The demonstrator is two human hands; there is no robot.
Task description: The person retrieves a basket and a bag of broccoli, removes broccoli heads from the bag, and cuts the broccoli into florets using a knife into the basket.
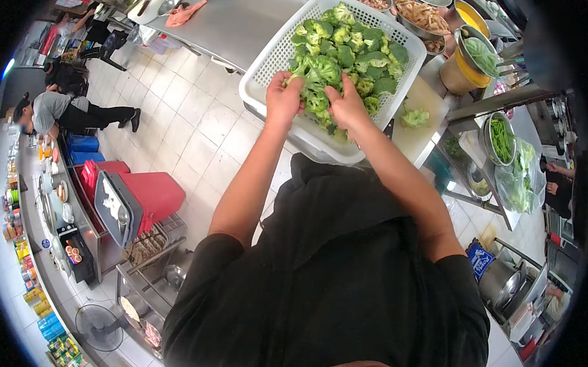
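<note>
A white perforated basket (pixel 262 72) full of broccoli florets (pixel 344 56) stands at the edge of the metal counter. Over its near left part, my left hand (pixel 285 98) is closed on a large broccoli piece (pixel 320 73). My right hand (pixel 347 104) is closed on the lower right side of the same green clump, thumb and finger pressed against it. Beneath the basket's near side, a second white container shows in part. A cutting board (pixel 420 126) with a broccoli piece (pixel 415 118) on it lies right of the basket.
Bowls of food (pixel 423 16) and a pot (pixel 463 70) stand at the upper right. A bowl of green beans (pixel 501 139) is on the right shelf. A red bin (pixel 157 195) stands at the left on the tiled floor; a person (pixel 70 111) bends beyond it.
</note>
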